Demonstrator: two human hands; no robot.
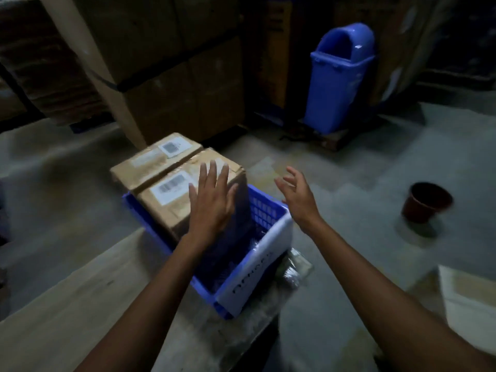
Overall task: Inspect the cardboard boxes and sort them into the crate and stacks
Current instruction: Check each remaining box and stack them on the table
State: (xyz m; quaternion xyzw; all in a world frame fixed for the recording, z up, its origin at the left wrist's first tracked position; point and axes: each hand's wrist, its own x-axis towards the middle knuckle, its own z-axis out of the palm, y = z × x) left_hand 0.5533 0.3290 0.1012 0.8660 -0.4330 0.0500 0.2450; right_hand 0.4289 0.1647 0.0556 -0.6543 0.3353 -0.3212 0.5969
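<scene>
Dim storeroom with a grey concrete floor (pixel 349 264), and everything here sits around the blue crate (pixel 268 210), which stands on a pale desk (pixel 67 291) at its right end. Nearest the camera, a white label (pixel 252 272) hangs on the crate's front wall, lettering too blurry to read. Left hand (pixel 212 205) lies flat and spread on the near box (pixel 171 200) standing in the crate, no grip on anything. Right hand (pixel 298 197) hovers just right of the crate, fingers loosely open, empty. A second box (pixel 150 159) sits snug behind the first, both with barcode stickers. They look stiff, taped, moderately heavy I'd guess, so take them by opposite side faces, not the tape. Further right of the crate is a dark pot (pixel 426 202), and well behind it a blue bin (pixel 338 76) and big cartons (pixel 166 76).
</scene>
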